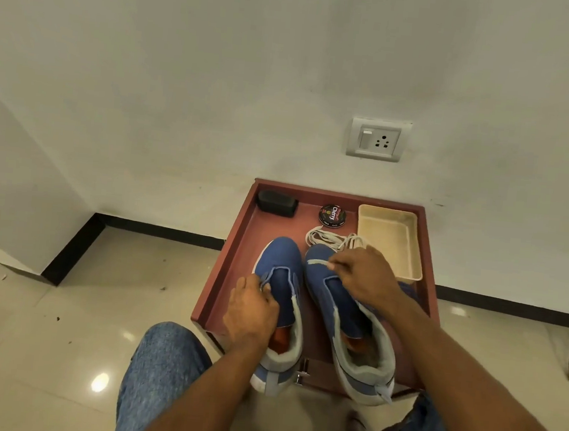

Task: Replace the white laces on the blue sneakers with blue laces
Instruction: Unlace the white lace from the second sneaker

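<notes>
Reddish tray (428, 248) holds blue sneakers (283, 267) and a "Cherry" tin (332, 215).

Both hands — left (250, 310), right (365, 274) — fingers curled, pinching.

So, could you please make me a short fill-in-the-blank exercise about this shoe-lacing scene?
1. The removed white laces lie just beyond the sneakers' ____.
2. The right hand pinches a lace over the ____ sneaker.
3. The beige tray sits in the table's far ____ corner.
4. The polish tin reads "____".

Missing words: toes; right; right; Cherry
</notes>
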